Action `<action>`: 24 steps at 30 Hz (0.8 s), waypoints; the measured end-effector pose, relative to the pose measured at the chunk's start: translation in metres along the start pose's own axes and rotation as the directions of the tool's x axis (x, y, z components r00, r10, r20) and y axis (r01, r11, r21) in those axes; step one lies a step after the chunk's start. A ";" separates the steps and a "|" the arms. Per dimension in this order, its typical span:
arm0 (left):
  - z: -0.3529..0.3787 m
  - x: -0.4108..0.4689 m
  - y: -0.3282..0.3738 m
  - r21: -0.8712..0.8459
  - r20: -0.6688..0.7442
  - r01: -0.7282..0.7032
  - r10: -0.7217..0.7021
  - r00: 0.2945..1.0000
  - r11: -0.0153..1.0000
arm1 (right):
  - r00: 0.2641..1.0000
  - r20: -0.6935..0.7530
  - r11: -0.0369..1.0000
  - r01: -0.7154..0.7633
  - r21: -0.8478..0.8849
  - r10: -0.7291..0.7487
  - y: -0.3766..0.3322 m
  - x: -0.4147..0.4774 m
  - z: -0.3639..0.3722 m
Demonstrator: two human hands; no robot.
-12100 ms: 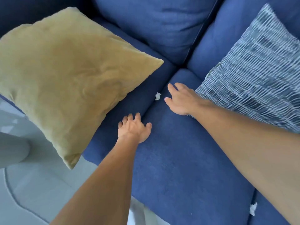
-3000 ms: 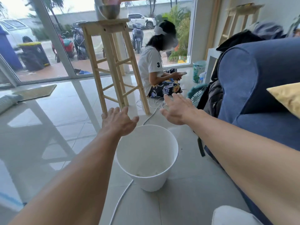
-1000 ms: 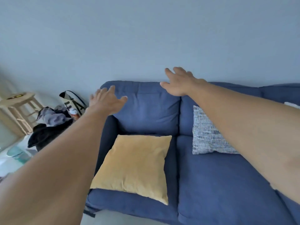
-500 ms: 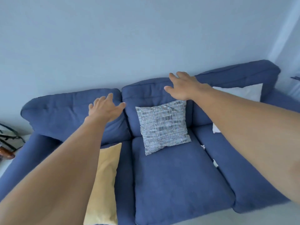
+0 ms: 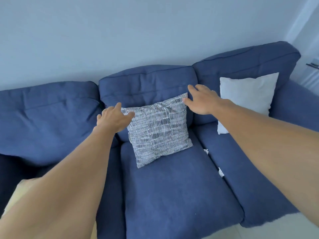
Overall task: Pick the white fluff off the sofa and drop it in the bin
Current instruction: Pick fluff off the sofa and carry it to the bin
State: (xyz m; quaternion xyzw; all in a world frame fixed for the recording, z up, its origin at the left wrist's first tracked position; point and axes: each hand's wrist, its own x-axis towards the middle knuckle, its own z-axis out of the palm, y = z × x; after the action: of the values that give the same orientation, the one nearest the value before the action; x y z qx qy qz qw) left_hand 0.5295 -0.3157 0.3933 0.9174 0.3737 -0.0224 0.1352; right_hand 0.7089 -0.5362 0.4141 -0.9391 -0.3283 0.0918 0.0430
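Observation:
The blue sofa [image 5: 172,190] fills the view. Two bits of white fluff lie in the seam between the middle and right seat cushions: one fluff piece [image 5: 206,151] further back, another fluff piece [image 5: 220,173] nearer the front. My left hand [image 5: 113,119] hovers open over the upper left corner of the patterned blue-and-white pillow [image 5: 158,128]. My right hand [image 5: 202,99] is open by that pillow's upper right corner, above and behind the fluff. Both hands hold nothing. The bin is out of view.
A white pillow [image 5: 248,94] leans on the right backrest. A corner of the yellow pillow [image 5: 16,195] shows at lower left behind my left arm. Pale floor [image 5: 276,232] lies beyond the sofa's front right edge; a plain wall stands behind.
The view has swung right and closer to the sofa since a second ago. Both open hands have come down from the backrest to the patterned pillow's top corners. The fluff in the seam now shows clearly.

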 end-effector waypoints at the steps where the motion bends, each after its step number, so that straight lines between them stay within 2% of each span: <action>1: 0.014 0.015 -0.003 -0.013 0.035 0.010 -0.009 0.999 1.000 | 0.999 0.029 1.000 -0.015 0.001 0.015 0.003 0.014 0.014; 6: 0.092 0.069 -0.028 -0.032 0.211 0.089 -0.080 0.974 0.996 | 0.981 0.168 0.995 -0.099 0.021 0.095 0.020 0.071 0.090; 9: 0.139 0.095 -0.044 -0.080 0.300 0.203 -0.170 0.938 0.976 | 0.957 0.254 0.987 -0.155 0.043 0.139 0.033 0.098 0.136; 14: 0.210 0.122 -0.056 -0.308 0.421 0.450 -0.304 0.854 0.838 | 0.904 0.377 0.946 -0.279 0.163 0.201 0.054 0.144 0.210; 17: 0.247 0.133 -0.056 -0.490 0.411 0.493 -0.308 0.858 0.719 | 0.874 0.433 0.878 -0.372 0.301 0.222 0.059 0.174 0.248; 19: 0.264 0.140 -0.054 -0.557 0.372 0.480 -0.313 0.874 0.678 | 0.878 0.419 0.813 -0.411 0.413 0.231 0.057 0.186 0.268; 21: 0.286 0.149 -0.049 -0.583 0.331 0.488 -0.359 0.873 0.649 | 0.889 0.395 0.756 -0.421 0.501 0.233 0.058 0.203 0.293; 24: 0.307 0.160 -0.035 -0.641 0.225 0.470 -0.437 0.871 0.606 | 0.928 0.292 0.740 -0.362 0.567 0.230 0.055 0.219 0.318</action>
State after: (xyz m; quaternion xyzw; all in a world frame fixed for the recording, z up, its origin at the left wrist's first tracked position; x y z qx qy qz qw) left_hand 0.6389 -0.2638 0.0664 0.6776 0.5719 0.0609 0.4584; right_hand 0.8466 -0.4361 0.0631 -0.8999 -0.1292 0.2938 0.2952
